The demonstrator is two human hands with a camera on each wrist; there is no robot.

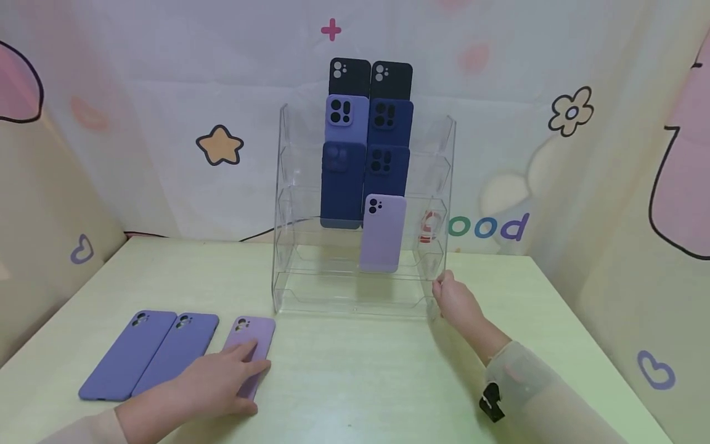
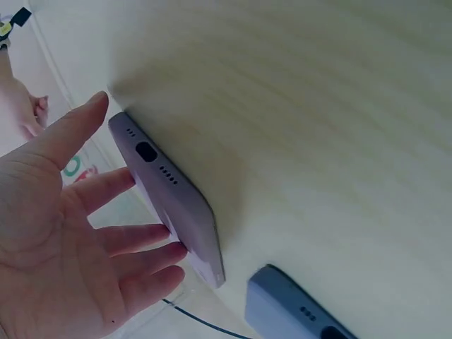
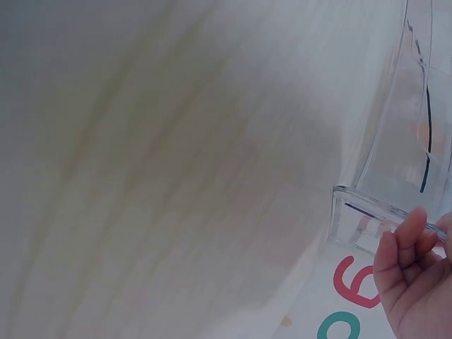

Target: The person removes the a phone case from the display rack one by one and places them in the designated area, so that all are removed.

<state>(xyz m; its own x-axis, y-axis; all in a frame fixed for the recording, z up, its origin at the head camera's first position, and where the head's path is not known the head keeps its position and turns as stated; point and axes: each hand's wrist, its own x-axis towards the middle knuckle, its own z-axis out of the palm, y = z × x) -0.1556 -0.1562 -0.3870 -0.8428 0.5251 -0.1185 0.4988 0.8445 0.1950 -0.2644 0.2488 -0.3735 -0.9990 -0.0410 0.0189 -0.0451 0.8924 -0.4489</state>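
Observation:
A light purple phone case [image 1: 265, 330] lies back up on the table. My left hand [image 1: 208, 388] rests its fingertips on it, fingers spread. In the left wrist view, the case's port end [image 2: 180, 187] shows, with the thumb off to one side of it. At the front right of a clear acrylic tiered rack [image 1: 310, 303], my right hand [image 1: 459, 302] grips the upright side panel. From the right wrist, curled fingers [image 3: 406, 244] appear at the panel's edge.
Two blue-violet cases [image 1: 130, 354] lie side by side at the left. The rack holds two columns: black cases [image 1: 350, 83] on top, a violet case [image 1: 357, 123] and several navy cases [image 1: 344, 191] below, and a light purple case [image 1: 383, 237] lowest right. A printed backdrop encloses the table.

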